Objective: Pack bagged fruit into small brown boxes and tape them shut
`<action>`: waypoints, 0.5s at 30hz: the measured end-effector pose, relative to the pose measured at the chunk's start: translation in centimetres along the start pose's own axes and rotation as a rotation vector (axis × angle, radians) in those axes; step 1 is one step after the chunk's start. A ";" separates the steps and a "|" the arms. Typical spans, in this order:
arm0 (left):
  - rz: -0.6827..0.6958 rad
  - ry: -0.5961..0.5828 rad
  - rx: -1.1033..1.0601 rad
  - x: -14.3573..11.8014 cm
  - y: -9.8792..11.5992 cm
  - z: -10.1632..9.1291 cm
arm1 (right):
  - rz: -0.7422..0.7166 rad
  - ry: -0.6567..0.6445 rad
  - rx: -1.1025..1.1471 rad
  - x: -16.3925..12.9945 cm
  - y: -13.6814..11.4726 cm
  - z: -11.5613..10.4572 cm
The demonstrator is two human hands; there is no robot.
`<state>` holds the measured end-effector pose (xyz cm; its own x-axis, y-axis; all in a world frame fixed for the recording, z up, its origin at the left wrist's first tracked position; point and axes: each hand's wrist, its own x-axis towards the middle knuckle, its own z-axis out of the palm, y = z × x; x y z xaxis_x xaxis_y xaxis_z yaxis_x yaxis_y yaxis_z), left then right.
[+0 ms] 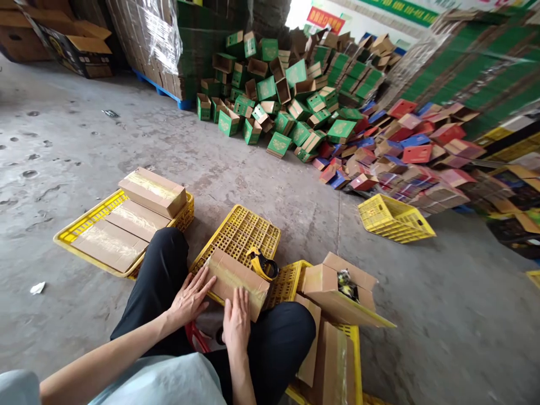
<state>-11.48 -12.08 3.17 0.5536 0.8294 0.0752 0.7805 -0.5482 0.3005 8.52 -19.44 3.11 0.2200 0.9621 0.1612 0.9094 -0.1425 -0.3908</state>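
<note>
We sit on a concrete floor (84, 140). Our left hand (190, 297) and right hand (236, 323) lie flat, fingers spread, on a taped box (237, 281) at lower centre, gripping nothing. A tape gun (261, 263) rests just beyond on a yellow crate (236, 230). Green boxes (278, 84) pile at upper centre.

Box (236, 281): brown corrugated cardboard, matt, its top seam covered with glossy clear tape. Upturned crate (240, 230): yellow perforated plastic, smooth, slight sheen. Tape dispenser (262, 263): yellow and black plastic. Floor (84, 140): bare concrete, rough, pitted, stained. Trousers (160, 275): black matt cloth. Stacked pallet goods (156, 39): wrapped in shiny plastic film.
</note>
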 end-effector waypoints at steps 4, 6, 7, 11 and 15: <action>-0.056 0.021 -0.040 0.6 -0.3 -0.4 | 0.163 0.110 0.013 -1.0 3.9 -1.3; -0.062 0.030 -0.051 1.3 -0.2 -0.4 | 0.178 0.114 0.005 -1.1 4.6 -1.4; -0.063 0.032 -0.054 1.7 -0.1 -0.3 | 0.173 0.116 -0.003 -1.1 4.6 -1.3; -0.061 0.027 -0.056 4.0 0.6 -0.2 | 0.148 0.134 -0.045 -0.6 3.8 -0.6; -0.014 -0.012 -0.066 5.9 1.7 -0.1 | 0.102 0.105 -0.056 0.2 2.8 0.4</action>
<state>-6.91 -8.16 4.25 0.5463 0.8355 0.0594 0.7678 -0.5278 0.3632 10.92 -19.57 1.66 0.3450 0.9129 0.2181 0.8982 -0.2537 -0.3591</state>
